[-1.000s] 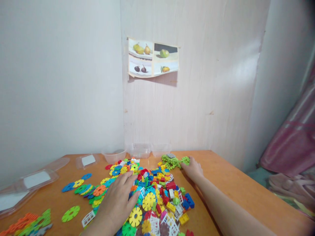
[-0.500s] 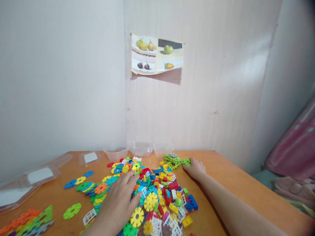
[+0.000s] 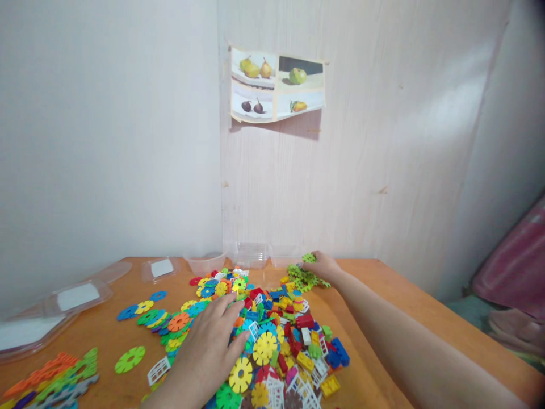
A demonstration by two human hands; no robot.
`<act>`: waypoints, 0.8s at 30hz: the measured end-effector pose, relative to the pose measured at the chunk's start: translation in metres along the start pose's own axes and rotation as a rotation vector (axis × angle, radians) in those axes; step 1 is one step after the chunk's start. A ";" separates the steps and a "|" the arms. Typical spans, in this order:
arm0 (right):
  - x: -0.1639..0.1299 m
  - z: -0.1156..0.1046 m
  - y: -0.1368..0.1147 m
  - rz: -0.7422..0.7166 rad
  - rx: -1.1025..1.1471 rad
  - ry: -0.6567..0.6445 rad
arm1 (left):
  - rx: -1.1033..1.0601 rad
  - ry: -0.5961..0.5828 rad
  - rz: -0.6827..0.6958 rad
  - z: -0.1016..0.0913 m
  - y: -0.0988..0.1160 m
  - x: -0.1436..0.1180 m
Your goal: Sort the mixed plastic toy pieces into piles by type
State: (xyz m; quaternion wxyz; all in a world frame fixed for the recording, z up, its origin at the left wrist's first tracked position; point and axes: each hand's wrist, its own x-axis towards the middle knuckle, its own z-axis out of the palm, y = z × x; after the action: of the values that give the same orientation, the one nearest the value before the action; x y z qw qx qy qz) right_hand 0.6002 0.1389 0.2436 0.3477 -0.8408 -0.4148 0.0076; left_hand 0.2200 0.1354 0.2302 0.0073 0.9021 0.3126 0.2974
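On the near half of the orange-brown table (image 3: 361, 369), one heap of mixed bricks and discs (image 3: 264, 347). Over its left side, one left hand (image 3: 213, 343), palm down, fingers loosely parted, nothing visibly gripped; contact beneath cannot be told. Farther back, one right hand (image 3: 322, 265), thumb and fingers pinching one green piece (image 3: 309, 258) at a green cluster (image 3: 306, 278). At the rear edge, clear plastic tubs (image 3: 249, 254). On the wall, one fruit print (image 3: 276, 85).

Right hand (image 3: 324, 266) now over green pieces (image 3: 303, 276)
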 end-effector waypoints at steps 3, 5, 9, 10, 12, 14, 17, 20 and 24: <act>0.000 0.006 -0.008 -0.026 -0.025 -0.028 | 0.017 -0.024 -0.014 -0.002 0.002 0.000; -0.002 0.008 -0.010 -0.037 -0.033 -0.034 | 0.026 -0.034 -0.015 -0.004 0.003 0.001; -0.007 0.002 -0.002 -0.014 -0.059 0.009 | 0.021 -0.056 -0.017 -0.006 0.006 0.001; -0.009 -0.001 0.003 0.002 -0.070 0.022 | 0.017 -0.060 -0.018 -0.007 0.006 0.001; -0.015 -0.006 0.016 0.040 -0.102 0.037 | 0.011 -0.062 -0.017 -0.007 0.006 0.002; -0.024 -0.010 0.031 0.077 -0.141 0.033 | 0.007 -0.055 -0.017 -0.006 0.005 0.001; -0.039 -0.010 0.048 0.102 -0.198 0.002 | 0.005 -0.048 -0.016 -0.003 0.003 0.001; -0.051 -0.006 0.057 0.089 -0.240 -0.026 | 0.007 -0.055 -0.012 0.000 0.002 0.001; -0.055 -0.006 0.059 0.076 -0.256 -0.007 | 0.006 -0.049 -0.006 0.000 0.001 0.000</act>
State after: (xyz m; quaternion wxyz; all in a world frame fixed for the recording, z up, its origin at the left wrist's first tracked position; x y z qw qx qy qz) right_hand 0.6064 0.0720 0.1985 0.2355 -0.8934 -0.3814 -0.0291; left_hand 0.2209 0.1348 0.2304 0.0133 0.9082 0.3158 0.2743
